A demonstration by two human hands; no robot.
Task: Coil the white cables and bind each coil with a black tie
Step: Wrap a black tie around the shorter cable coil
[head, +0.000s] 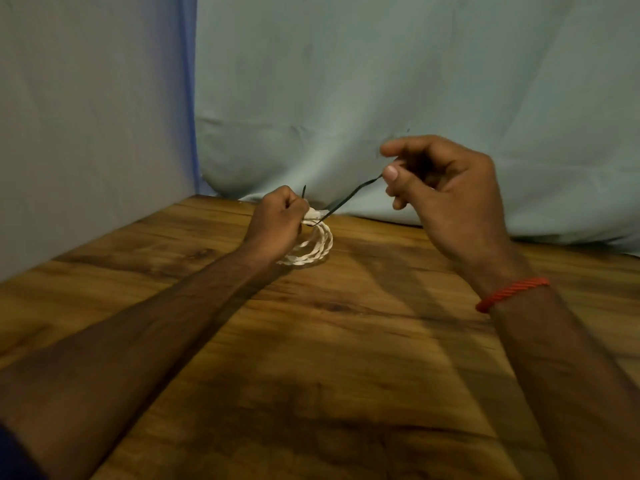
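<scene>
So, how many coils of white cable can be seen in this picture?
1. The white cable coil is held by the left hand just above the wooden table, near its far edge. No other coil shows; the arms could hide one.

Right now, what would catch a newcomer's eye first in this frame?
The two hands raised mid-frame over the wooden table: the left hand grips a white cable coil, while the right hand pulls a black tie taut from it. A red thread bracelet circles the right wrist.
</scene>
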